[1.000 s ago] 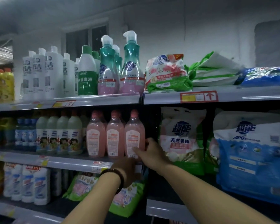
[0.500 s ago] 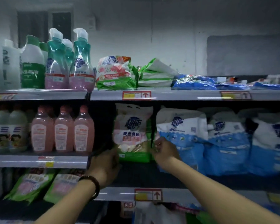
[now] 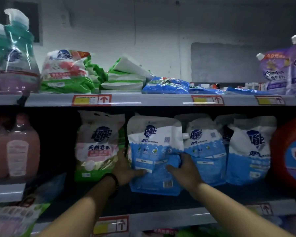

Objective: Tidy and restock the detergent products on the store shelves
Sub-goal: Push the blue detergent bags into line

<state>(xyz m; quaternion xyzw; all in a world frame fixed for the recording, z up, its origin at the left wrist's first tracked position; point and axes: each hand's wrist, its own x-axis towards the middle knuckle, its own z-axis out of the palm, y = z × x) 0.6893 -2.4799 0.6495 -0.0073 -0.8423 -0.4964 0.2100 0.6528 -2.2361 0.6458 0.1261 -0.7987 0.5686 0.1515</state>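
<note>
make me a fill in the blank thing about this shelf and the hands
1. The left hand and right hand both hold a white and ____ pouch.
2. Beside it, on the left, stands a bag with a ____ base.
3. A dark band circles the ____ wrist.
4. The red jug stands at the ____ end of this shelf.

Missing words: blue; green; left; right.

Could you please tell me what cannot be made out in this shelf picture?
All head view.
Blue pouch: lower sides covered by the left hand and right hand gripping it.
Price tag: print too small and blurred.
Red jug: cut off by the right edge.
Pump bottles: blurred, leftmost cut by the left edge.
</note>
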